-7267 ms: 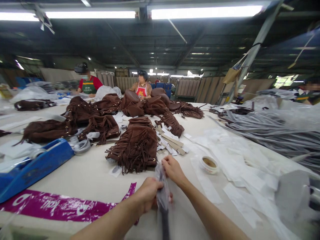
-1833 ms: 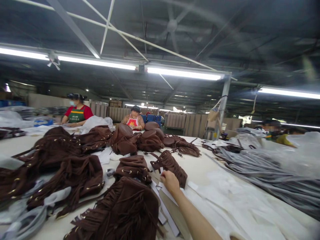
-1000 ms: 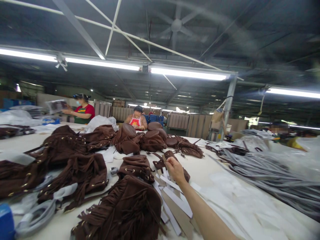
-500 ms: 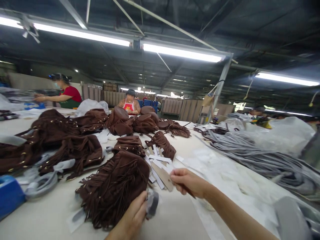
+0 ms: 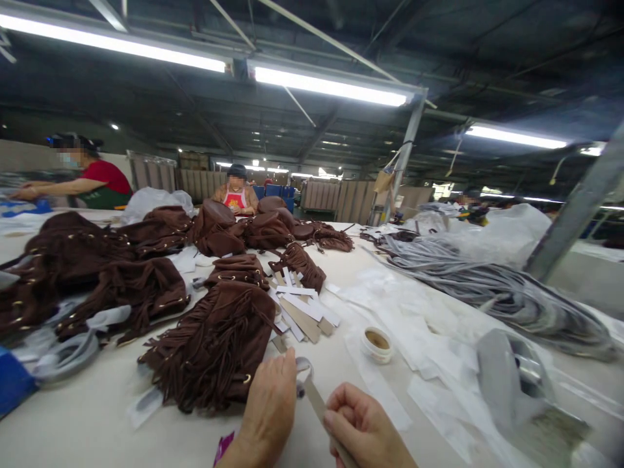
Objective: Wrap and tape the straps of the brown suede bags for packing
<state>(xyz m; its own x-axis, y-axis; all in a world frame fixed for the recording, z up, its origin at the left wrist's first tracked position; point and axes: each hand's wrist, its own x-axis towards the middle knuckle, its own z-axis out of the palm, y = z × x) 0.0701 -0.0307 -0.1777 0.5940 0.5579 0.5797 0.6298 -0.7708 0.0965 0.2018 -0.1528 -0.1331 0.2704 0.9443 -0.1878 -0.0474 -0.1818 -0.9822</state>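
Observation:
My left hand (image 5: 270, 406) is closed around a small shiny grey piece (image 5: 303, 369), mostly hidden by the fingers, so I cannot tell its kind. My right hand (image 5: 363, 426) grips a grey-beige strip (image 5: 316, 398), its far end meeting the shiny piece. Left of my hands lies a dark brown fringed bag (image 5: 214, 344) with gold-coloured eyelets. Beyond them is a loose pile of white and beige strips (image 5: 305, 309). An open round tub (image 5: 376, 344) with brownish contents stands just past my right hand.
More brown bags (image 5: 88, 247) cover the table's left and back. Grey strap bundles (image 5: 468, 279) lie at the right, near a grey tape dispenser (image 5: 507, 377). White sheets (image 5: 414, 338) spread between. A co-worker in a red apron (image 5: 236, 198) sits across; another person (image 5: 97, 179) works at far left.
My right hand has come back from the strip pile toward me, bringing a strip against the piece in my left hand. The tub is now uncovered to view. The whole view has shifted rightward.

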